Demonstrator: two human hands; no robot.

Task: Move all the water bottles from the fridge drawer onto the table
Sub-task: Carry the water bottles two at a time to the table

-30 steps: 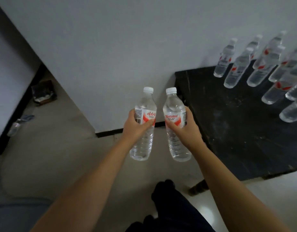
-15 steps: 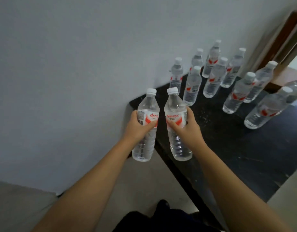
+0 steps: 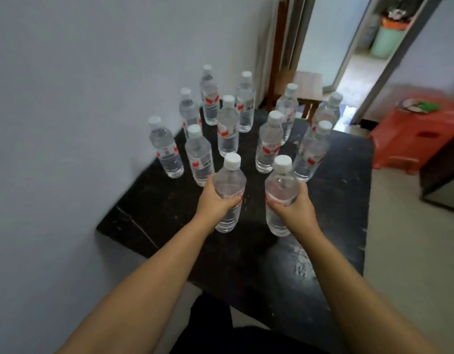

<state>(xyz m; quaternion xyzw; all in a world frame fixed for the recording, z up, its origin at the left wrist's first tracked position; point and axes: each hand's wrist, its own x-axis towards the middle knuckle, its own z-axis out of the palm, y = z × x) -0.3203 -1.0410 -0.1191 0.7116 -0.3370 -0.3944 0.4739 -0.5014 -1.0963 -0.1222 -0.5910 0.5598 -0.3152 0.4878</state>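
Standing against a pale wall (image 3: pixel 80 72), a black table (image 3: pixel 335 200) is seen with a red stool (image 3: pixel 412 139) and an open doorway (image 3: pixel 353 52) beyond it. Ten capped bottles (image 3: pixel 228 126) are counted upright on the table, grouped toward its far end. Two more are held upright over its middle, just in front of the group: one bottle (image 3: pixel 229 182) is gripped by the left hand (image 3: pixel 215 200), the other bottle (image 3: pixel 280 190) by the right hand (image 3: pixel 295 208), fingers curled round each.
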